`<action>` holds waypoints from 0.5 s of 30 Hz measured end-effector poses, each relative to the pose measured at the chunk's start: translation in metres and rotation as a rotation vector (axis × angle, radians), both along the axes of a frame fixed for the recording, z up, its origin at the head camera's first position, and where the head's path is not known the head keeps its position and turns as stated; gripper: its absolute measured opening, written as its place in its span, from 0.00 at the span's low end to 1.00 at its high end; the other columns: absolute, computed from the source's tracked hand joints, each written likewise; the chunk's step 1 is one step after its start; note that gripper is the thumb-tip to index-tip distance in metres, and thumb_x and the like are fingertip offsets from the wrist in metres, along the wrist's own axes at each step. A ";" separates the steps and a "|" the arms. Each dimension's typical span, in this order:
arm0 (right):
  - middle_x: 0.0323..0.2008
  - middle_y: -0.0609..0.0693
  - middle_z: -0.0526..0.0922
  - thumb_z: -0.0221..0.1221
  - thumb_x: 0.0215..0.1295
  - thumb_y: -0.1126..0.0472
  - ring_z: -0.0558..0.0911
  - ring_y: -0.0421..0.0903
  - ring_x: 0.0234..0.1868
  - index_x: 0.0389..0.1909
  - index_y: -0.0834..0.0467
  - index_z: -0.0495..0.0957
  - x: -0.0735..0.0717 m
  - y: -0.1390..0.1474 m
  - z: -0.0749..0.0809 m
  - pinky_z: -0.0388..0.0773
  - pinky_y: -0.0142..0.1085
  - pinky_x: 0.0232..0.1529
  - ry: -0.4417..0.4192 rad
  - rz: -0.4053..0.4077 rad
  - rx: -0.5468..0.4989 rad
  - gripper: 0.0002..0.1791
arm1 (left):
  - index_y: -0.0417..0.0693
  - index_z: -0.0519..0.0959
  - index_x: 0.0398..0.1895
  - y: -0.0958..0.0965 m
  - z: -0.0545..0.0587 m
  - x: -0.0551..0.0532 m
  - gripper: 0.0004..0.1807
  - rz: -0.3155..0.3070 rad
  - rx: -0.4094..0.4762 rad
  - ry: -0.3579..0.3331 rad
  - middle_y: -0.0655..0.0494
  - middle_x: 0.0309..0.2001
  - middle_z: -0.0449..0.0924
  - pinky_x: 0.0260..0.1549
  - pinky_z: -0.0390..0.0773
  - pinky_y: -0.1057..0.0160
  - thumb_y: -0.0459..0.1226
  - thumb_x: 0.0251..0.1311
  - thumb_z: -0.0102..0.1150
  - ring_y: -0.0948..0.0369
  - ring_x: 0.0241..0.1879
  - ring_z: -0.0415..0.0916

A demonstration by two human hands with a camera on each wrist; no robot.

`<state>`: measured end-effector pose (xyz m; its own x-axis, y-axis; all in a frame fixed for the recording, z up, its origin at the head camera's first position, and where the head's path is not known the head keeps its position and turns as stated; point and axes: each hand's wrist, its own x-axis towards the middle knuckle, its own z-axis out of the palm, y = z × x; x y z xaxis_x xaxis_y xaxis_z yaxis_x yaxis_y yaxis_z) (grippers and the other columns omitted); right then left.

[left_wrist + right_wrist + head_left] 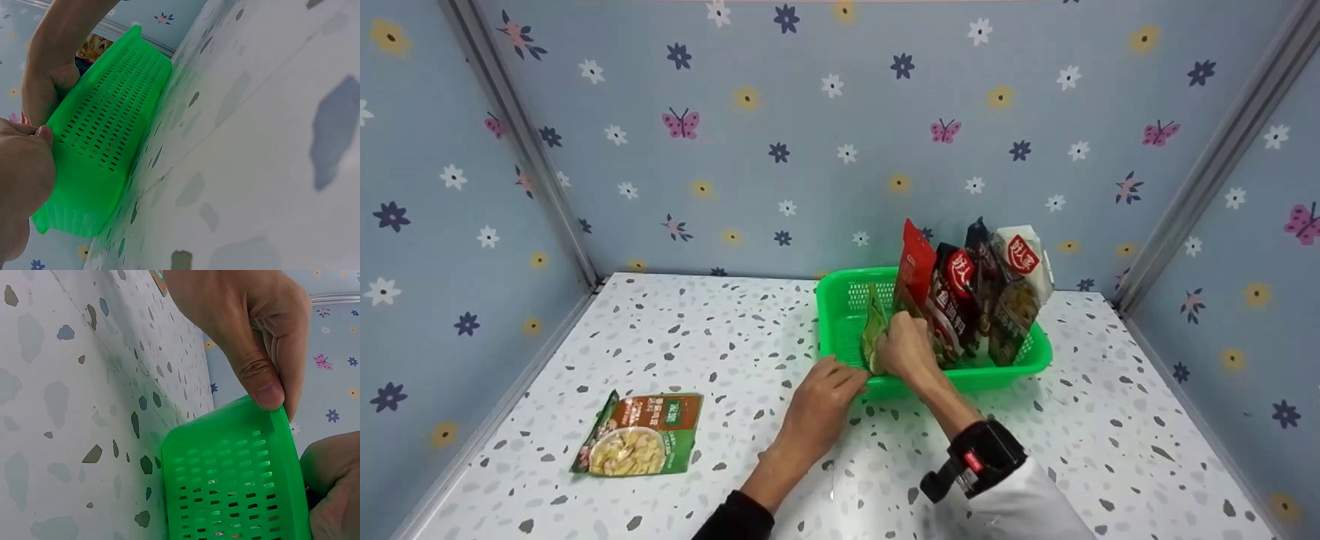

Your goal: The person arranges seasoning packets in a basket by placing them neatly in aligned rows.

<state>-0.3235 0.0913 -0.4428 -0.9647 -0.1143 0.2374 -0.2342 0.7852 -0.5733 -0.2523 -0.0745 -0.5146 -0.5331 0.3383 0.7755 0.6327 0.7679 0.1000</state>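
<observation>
A green plastic basket (990,380) stands on the speckled table. My left hand (826,397) pinches its near rim toward the left corner; the thumb lies on the rim in the right wrist view. My right hand (910,346) reaches over the rim into the basket and grips a thin green food packet (873,331) that stands on edge; its fingertips are hidden. Right of that hand, a red packet (915,271), a dark brown packet (952,300), a black packet (979,241) and a white-topped packet (1020,289) stand upright in the basket.
An orange and green food packet (641,435) lies flat on the table (720,322) at the left. Flower-patterned panels (840,135) enclose the table at the back and both sides. My right wrist wears a black strap (986,457).
</observation>
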 end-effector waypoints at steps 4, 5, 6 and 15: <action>0.19 0.41 0.49 0.56 0.73 0.74 0.55 0.44 0.22 0.18 0.47 0.53 0.000 0.001 -0.001 0.56 0.37 0.23 0.040 -0.008 0.029 0.30 | 0.49 0.94 0.47 0.001 0.000 -0.001 0.11 -0.002 0.011 -0.005 0.57 0.43 0.97 0.69 0.88 0.52 0.36 0.61 0.82 0.58 0.48 0.90; 0.19 0.41 0.49 0.56 0.73 0.74 0.56 0.44 0.22 0.18 0.47 0.53 0.000 0.001 -0.001 0.56 0.37 0.23 0.041 -0.010 0.036 0.30 | 0.49 0.94 0.46 0.001 0.000 -0.001 0.11 -0.003 0.011 -0.004 0.57 0.43 0.97 0.69 0.88 0.52 0.36 0.61 0.82 0.58 0.48 0.90; 0.19 0.41 0.50 0.56 0.73 0.74 0.57 0.44 0.22 0.17 0.47 0.53 0.000 0.001 -0.001 0.57 0.37 0.23 0.035 -0.014 0.041 0.30 | 0.49 0.93 0.46 0.001 0.000 -0.001 0.11 -0.003 0.010 -0.002 0.57 0.42 0.97 0.69 0.88 0.52 0.36 0.60 0.82 0.58 0.48 0.90; 0.17 0.40 0.51 0.60 0.74 0.68 0.60 0.45 0.22 0.15 0.47 0.56 0.002 0.004 0.001 0.59 0.37 0.24 -0.021 -0.037 0.019 0.30 | 0.50 0.93 0.45 0.002 0.000 -0.001 0.12 -0.009 0.011 0.011 0.58 0.42 0.96 0.68 0.89 0.51 0.37 0.59 0.83 0.58 0.47 0.89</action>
